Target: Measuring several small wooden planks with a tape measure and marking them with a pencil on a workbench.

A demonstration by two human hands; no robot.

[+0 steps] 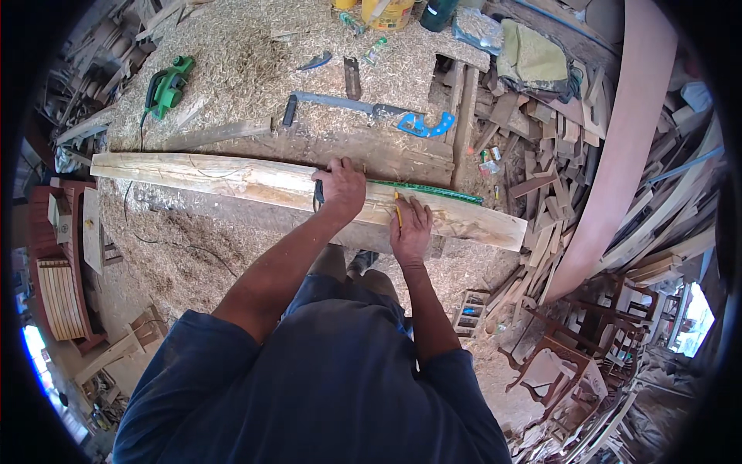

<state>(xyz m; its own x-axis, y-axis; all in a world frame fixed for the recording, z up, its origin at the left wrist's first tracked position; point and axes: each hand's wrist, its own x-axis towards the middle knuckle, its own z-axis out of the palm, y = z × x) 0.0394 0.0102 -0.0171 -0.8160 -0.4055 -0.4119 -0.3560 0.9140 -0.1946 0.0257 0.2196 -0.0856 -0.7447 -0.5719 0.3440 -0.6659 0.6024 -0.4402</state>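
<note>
Plank [232,176], far edge under left hand [342,188], lies well apart from planer [168,89].

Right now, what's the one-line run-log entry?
left hand: on plank | right hand: holds pencil, over plank | green strip: along plank's far edge | saw, planer: beyond plank

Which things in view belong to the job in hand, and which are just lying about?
Seemingly in the job:
long board
pencil in the right hand
green strip along the board's far edge

Seemingly lying about:
green power tool
blue-handled tool
yellow tub
cloth
</note>
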